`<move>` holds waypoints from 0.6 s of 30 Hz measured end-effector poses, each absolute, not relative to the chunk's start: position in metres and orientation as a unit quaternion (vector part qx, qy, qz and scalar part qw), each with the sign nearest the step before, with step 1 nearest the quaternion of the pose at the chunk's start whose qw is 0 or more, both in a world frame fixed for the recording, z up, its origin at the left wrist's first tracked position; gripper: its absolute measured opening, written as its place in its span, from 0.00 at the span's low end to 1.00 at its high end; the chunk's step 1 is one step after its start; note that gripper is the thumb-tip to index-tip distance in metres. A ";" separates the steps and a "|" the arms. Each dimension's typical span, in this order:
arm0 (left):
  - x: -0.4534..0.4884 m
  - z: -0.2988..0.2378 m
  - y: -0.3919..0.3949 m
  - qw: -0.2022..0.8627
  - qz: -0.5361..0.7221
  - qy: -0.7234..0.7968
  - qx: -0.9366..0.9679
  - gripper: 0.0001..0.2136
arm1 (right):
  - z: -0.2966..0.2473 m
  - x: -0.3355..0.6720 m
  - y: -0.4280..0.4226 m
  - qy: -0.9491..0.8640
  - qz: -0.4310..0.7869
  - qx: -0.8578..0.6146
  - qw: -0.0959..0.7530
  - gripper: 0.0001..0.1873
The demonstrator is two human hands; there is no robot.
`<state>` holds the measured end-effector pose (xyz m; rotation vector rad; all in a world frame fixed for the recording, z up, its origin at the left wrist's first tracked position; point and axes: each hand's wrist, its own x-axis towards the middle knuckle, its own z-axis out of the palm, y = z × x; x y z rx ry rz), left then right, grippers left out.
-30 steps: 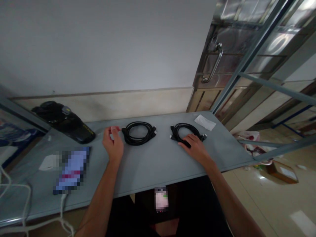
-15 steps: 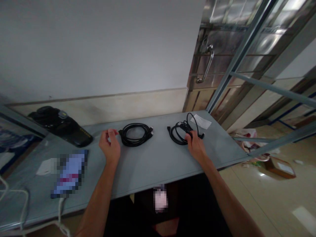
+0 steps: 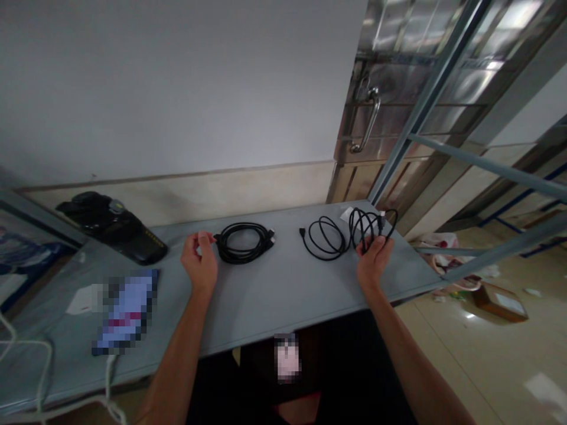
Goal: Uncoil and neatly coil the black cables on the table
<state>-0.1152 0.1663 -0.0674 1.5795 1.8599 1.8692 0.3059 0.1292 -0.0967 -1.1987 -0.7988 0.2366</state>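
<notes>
Two black cables are on a grey table (image 3: pixel 274 295). The left cable (image 3: pixel 243 241) lies in a tidy coil. My left hand (image 3: pixel 200 264) hovers just left of it, fingers curled with nothing in them that I can see. My right hand (image 3: pixel 374 260) is closed on the right cable (image 3: pixel 349 235) and holds several of its loops up off the table, near the right end. One loop of that cable still lies on the table with its plug end pointing left.
A black bag (image 3: pixel 113 227) lies at the back left against the wall. A blurred flat object (image 3: pixel 126 310) and white cords (image 3: pixel 31 360) are at the front left. A white paper slip (image 3: pixel 348 213) lies behind the held cable. A metal frame (image 3: pixel 425 88) and door stand right.
My right hand has lifted the right cable and carried it rightward, so its coil has come apart into loose loops. My left hand has stayed beside the left coil.
</notes>
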 end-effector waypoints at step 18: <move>-0.114 -0.070 0.166 0.026 0.577 0.603 0.549 0.18 | -0.097 0.304 0.129 -0.416 0.139 -0.532 0.725 0.29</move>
